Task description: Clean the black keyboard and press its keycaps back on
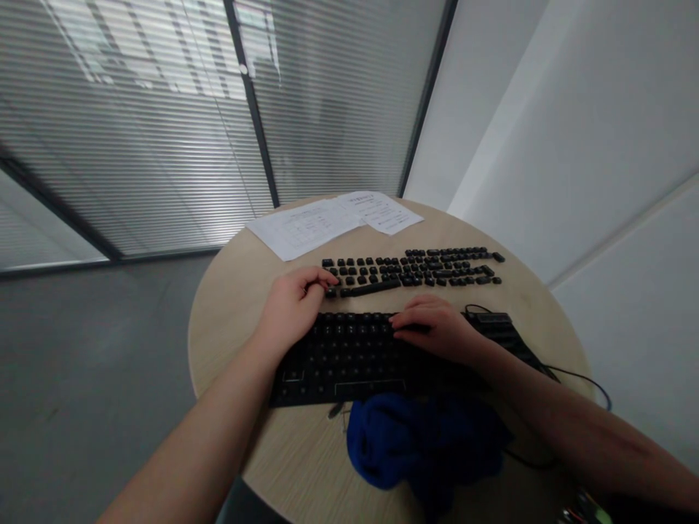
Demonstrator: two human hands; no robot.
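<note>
Key handling appears underway: my half-curled left hand [289,309] reaches the loose keys [363,279] beyond the keyboard [349,356], my bent-fingered right hand [440,327] is at its far row, grips indeterminable, precise fingertip control required.

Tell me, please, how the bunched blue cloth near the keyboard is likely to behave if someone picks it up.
The blue cloth would probably be floppy, as it lies in soft, rounded folds. It may sag or unfold when lifted, since it is loosely bunched. Its crumpled, uneven outline on the table suggests it is unlikely to roll.
</note>
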